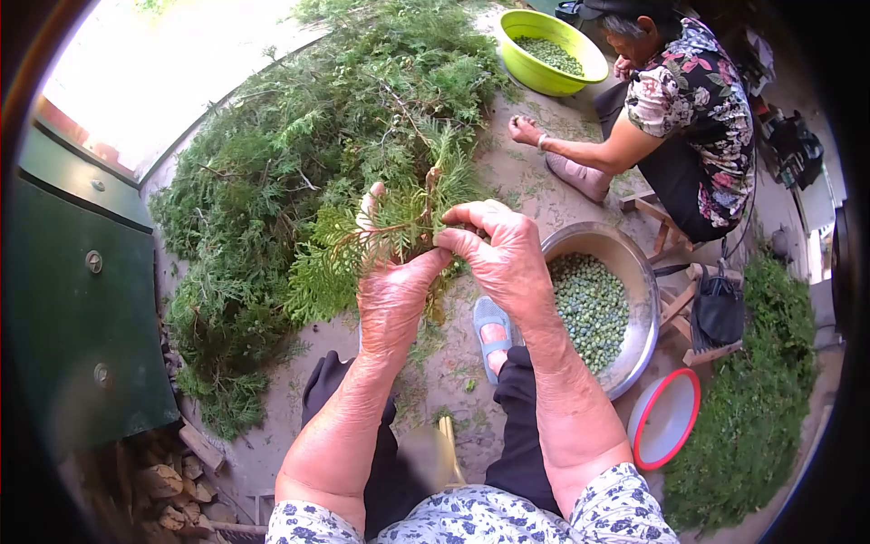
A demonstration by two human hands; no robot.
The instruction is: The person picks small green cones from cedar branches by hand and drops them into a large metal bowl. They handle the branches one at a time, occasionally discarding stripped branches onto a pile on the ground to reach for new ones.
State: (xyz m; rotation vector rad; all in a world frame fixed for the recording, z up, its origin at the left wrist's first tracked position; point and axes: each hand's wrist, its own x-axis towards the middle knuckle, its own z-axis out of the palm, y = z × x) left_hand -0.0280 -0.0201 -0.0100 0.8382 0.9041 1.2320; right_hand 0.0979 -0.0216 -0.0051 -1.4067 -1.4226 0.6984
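In front of my chest, my left hand (391,295) is closed around a leafy evergreen sprig (331,245) with flat, scaly foliage and a brown woody stem. My right hand (503,258) meets it from the right, thumb and forefinger pinched together at the sprig beside my left thumb. Whatever lies between those right fingertips is hidden. Beyond my hands lies a big heap of cut evergreen branches (245,199). To the right of my right forearm stands a metal basin (645,313) holding many small green cones (589,308).
A person (693,109) sits on a low stool at the upper right, near a yellow-green tub (517,62) of green cones. A red-rimmed white basin (666,422) leans beside the metal one. More greenery (752,408) lies far right. Firewood (177,494) and a green cabinet (91,308) are left.
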